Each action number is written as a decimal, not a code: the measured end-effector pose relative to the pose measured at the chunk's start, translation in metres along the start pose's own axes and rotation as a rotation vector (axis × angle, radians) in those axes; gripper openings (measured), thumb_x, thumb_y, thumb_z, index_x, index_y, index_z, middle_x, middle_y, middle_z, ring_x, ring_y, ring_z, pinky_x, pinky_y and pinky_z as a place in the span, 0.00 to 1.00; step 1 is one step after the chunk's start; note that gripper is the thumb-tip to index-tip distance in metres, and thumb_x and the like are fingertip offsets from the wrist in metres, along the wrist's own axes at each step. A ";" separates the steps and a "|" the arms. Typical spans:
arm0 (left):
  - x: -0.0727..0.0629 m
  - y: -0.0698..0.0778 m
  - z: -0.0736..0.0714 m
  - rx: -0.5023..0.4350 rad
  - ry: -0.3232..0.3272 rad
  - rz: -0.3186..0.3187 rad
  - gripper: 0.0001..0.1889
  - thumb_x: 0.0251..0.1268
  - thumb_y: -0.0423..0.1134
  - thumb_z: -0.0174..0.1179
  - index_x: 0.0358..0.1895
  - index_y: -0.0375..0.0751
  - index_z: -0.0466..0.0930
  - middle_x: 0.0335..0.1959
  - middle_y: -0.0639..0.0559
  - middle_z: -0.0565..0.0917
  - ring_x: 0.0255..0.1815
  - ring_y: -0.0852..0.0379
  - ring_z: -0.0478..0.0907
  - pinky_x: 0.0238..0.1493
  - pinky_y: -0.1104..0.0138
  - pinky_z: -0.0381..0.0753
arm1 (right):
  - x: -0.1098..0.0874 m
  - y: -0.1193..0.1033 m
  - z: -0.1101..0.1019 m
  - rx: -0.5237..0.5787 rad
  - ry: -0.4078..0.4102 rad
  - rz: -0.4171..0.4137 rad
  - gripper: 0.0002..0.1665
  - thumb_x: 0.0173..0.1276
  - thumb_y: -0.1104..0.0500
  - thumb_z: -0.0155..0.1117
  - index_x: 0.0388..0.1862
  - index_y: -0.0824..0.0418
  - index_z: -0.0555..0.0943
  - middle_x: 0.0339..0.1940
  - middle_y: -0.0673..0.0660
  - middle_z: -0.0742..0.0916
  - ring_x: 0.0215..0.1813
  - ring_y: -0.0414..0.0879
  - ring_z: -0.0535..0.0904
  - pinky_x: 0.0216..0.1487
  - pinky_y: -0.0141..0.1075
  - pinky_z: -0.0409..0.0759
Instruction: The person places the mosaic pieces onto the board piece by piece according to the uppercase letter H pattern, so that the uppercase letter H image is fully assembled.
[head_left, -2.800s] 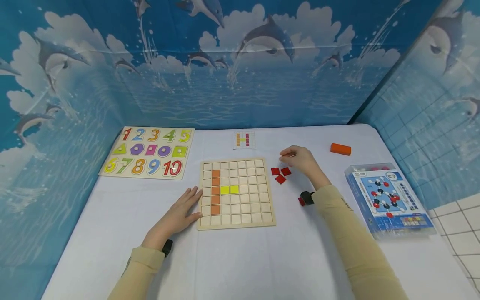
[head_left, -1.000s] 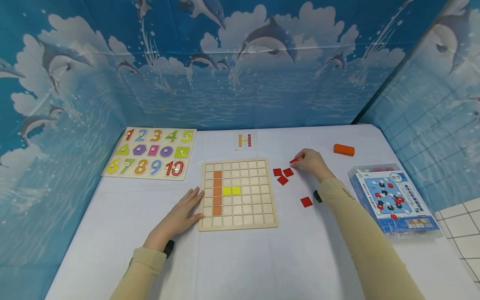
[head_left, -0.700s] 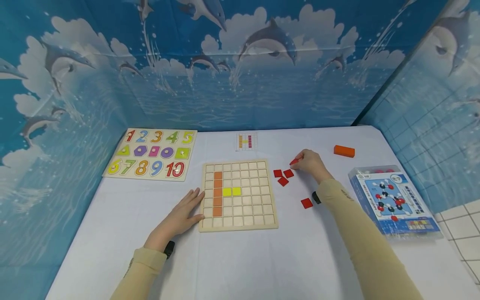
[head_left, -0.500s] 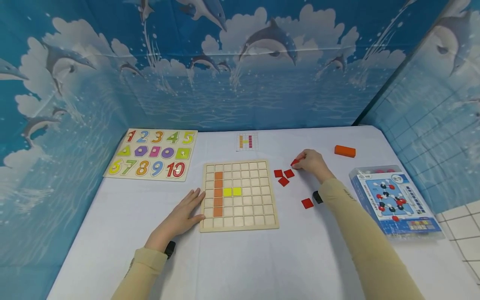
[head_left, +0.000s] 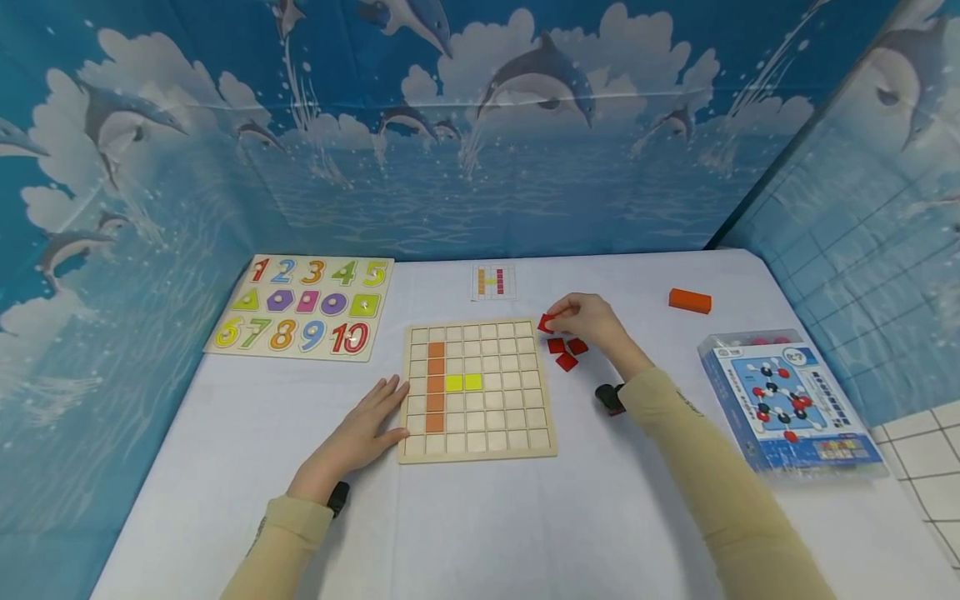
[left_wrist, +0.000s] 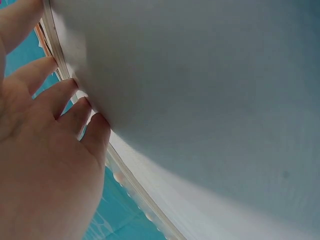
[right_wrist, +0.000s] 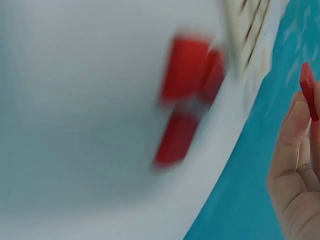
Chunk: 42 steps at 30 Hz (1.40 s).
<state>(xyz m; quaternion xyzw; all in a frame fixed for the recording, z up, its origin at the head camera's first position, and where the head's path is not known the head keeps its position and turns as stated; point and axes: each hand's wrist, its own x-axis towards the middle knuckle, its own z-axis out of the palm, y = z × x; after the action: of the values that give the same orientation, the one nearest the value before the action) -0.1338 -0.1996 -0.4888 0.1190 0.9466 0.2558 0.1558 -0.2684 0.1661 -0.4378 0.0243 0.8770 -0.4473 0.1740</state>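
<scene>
My right hand (head_left: 592, 323) pinches a red square tile (head_left: 546, 323) between thumb and fingers, near the upper right corner of the wooden grid board (head_left: 497, 419). The same tile (right_wrist: 308, 90) shows in the right wrist view. My left hand (head_left: 362, 429) lies with straight fingers against the board's left edge, its fingertips (left_wrist: 100, 119) touching the rim. On the board, a column of orange tiles (head_left: 436, 384) stands at the left, with two yellow tiles (head_left: 463, 382) beside it. Three loose red tiles (head_left: 567, 362) lie just below the right hand.
A small pattern card (head_left: 493, 282) lies behind the board. At the left is a number puzzle board (head_left: 298, 308). An orange block (head_left: 690, 301) and a boxed molecule set (head_left: 787, 404) are at the right. Another red tile is mostly hidden under the right wrist's camera (head_left: 609, 398).
The right hand has picked up a red tile and carried it left, over the loose tiles to the board's right side. My left hand has stayed at the board's edge.
</scene>
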 end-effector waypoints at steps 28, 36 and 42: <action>-0.003 0.005 -0.001 -0.004 0.003 -0.003 0.39 0.68 0.46 0.62 0.78 0.44 0.54 0.81 0.44 0.51 0.82 0.41 0.42 0.77 0.42 0.52 | 0.012 -0.036 0.091 -0.261 0.000 -0.217 0.03 0.62 0.65 0.69 0.35 0.63 0.85 0.35 0.57 0.85 0.40 0.47 0.76 0.40 0.35 0.77; -0.003 0.006 -0.003 0.000 0.013 0.006 0.39 0.68 0.45 0.62 0.78 0.43 0.55 0.81 0.43 0.51 0.82 0.40 0.43 0.77 0.41 0.53 | 0.011 -0.038 0.093 -0.294 0.017 -0.218 0.06 0.63 0.65 0.69 0.39 0.65 0.86 0.39 0.58 0.85 0.43 0.49 0.76 0.45 0.38 0.80; -0.003 0.005 0.001 -0.011 0.015 -0.003 0.39 0.67 0.45 0.63 0.78 0.44 0.56 0.80 0.43 0.52 0.82 0.40 0.43 0.77 0.41 0.53 | 0.008 -0.035 0.092 -0.269 0.003 -0.196 0.08 0.64 0.65 0.68 0.42 0.65 0.84 0.37 0.58 0.85 0.41 0.47 0.75 0.44 0.37 0.79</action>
<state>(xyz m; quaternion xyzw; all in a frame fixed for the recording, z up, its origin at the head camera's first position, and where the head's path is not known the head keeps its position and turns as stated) -0.1303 -0.1960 -0.4859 0.1146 0.9465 0.2618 0.1498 -0.2565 0.0714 -0.4631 -0.0840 0.9273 -0.3407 0.1301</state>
